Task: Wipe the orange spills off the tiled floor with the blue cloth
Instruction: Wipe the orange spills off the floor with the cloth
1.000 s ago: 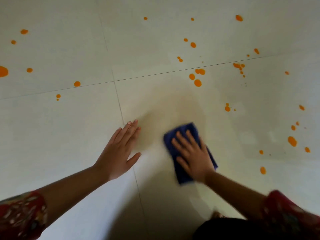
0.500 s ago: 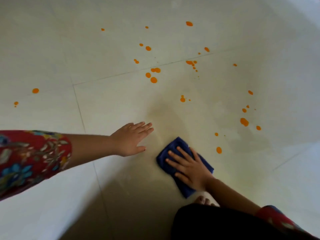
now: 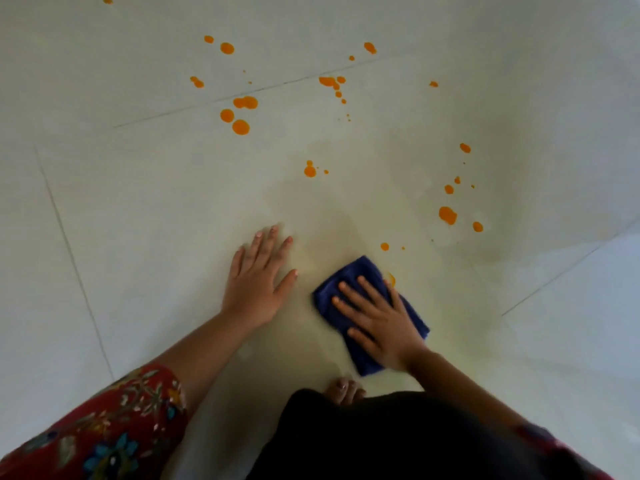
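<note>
- Here, you are crouching over the tiled floor, pale large tiles with thin dark grout lines running across them.
- A faint yellowish smear is showing on the tile around and beyond your hands.
- Your dark trousers are filling the bottom of the view, with bare toes peeking out just below the cloth.
- Your red flowered sleeve is covering your left upper arm at the lower left.
- The blue cloth, folded into a pad, is lying flat on the floor in front of your knees.
- Your right hand is pressing down on the cloth, fingers spread and flat, not curled around it.
- Your left hand is resting palm-down on the bare tile just left of the cloth, fingers released and splayed, holding nothing.
- The orange spills are lying scattered beyond your hands, mostly ahead and to the right.
- One small orange streak is touching the cloth's right edge beside your fingertips.
</note>
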Action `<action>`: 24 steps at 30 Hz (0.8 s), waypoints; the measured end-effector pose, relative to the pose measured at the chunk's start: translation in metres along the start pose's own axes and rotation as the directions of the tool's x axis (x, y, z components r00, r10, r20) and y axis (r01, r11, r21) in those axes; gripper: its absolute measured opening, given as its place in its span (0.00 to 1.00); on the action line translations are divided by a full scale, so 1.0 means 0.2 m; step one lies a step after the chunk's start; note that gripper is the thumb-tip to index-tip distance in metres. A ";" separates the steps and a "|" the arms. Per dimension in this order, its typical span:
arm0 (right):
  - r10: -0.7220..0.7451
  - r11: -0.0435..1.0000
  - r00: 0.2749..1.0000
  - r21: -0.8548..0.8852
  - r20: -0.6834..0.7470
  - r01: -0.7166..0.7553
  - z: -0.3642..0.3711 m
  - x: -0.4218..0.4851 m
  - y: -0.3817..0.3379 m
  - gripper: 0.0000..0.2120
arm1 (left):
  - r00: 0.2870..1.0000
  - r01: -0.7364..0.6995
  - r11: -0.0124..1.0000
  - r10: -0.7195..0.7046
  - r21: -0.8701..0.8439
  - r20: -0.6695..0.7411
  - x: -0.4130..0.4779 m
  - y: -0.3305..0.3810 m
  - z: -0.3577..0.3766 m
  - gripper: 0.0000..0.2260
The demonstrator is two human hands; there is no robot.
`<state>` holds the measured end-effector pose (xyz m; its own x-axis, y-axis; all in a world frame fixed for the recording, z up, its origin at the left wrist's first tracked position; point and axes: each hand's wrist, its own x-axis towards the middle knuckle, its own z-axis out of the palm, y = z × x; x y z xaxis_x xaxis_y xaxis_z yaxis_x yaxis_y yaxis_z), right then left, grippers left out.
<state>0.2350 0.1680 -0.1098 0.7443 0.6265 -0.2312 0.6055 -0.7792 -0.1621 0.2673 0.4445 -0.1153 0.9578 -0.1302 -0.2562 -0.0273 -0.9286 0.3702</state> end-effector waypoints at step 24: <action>0.052 0.997 0.997 0.053 -0.055 -0.049 0.00 0.16 0.07 0.25 | 0.983 -0.024 0.997 0.036 0.071 -0.181 0.06 0.17 0.09 0.31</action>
<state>0.2669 0.1771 -0.1184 0.7893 0.5851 -0.1860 0.5524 -0.8090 -0.2009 0.2724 0.4042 -0.1222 0.9922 -0.0986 -0.0766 -0.0701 -0.9476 0.3116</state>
